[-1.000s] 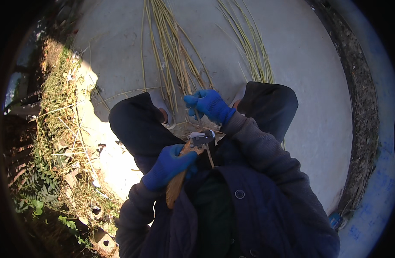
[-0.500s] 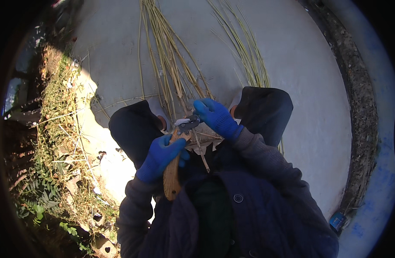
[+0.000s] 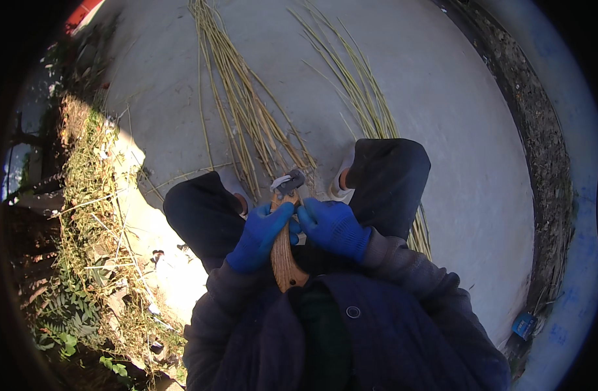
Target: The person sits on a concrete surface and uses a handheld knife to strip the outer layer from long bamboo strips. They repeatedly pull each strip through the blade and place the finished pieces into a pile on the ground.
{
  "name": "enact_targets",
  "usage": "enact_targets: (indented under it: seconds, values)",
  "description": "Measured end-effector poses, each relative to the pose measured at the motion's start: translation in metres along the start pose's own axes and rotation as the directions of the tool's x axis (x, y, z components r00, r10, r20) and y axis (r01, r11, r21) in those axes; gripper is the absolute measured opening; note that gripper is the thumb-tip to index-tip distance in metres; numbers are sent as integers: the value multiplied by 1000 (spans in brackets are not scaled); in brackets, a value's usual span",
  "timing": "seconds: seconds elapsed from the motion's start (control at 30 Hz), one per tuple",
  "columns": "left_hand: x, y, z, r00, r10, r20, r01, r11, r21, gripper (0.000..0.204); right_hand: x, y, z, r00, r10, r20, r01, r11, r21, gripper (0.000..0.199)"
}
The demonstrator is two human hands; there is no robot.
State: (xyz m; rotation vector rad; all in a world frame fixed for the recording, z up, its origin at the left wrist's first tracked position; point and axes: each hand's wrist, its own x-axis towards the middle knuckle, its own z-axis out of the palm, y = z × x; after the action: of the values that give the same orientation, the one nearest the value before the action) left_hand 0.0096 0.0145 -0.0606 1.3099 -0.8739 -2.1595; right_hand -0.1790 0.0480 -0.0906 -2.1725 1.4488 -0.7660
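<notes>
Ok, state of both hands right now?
Left hand: closed, holding the wooden-handled tool.
Right hand: close beside it; whether it grips anything can't be told.

Blue knit gloves (image 3: 341, 234) cover the fingers (image 3: 280, 215), with greyish sleeves (image 3: 403, 262), navy jacket (image 3: 403, 326) and black trousers (image 3: 393, 182).

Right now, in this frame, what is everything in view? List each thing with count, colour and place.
wooden-handled tool: one, brown with grey metal head, in the left hand
left stalk bundle: one, many stalks, yellow-green to tan, floor ahead
right stalk bundle: one, many stalks, greener, passing behind the right knee
floor: one, grey, ahead and right
plants: uncountable, green and straw-coloured, left
packet-like item: one, blue, lower right
red object: one, unclear, top left
trousers: one pair, dark, knees bent
jacket: one, dark, lower centre
left hand: one, blue-gloved, around the handle
right hand: one, blue-gloved, beside the tool
</notes>
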Motion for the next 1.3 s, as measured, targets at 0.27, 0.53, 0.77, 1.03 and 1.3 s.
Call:
enact_targets:
  seconds: [0.27, 0.53, 0.77, 1.03, 1.3]
  values:
    - [32, 21, -7, 977, 122, -174, -123, 992, 6, 37, -2, 4, -16, 1000, 30, -7, -30, 996, -79, 15]
    - [96, 82, -66, 863, 415, -287, -424, 905, 32, 51, -64, -20, -96, 996, 29, 86, -38, 994, 103, 14]
    - [137, 78, -22, 920, 390, -24, -390, 921, 6, 45, -138, -13, -176, 829, 311, 465, -431, 884, 178, 32]
    - [112, 56, 34, 959, 283, -19, -283, 959, 0, 39, -28, 19, -138, 642, 520, 564, -767, 449, 459, 37]
    - [92, 20, 35, 986, 156, -54, -157, 988, -9, 40, -16, 18, -116, 589, 512, 625, -794, 510, 331, 33]
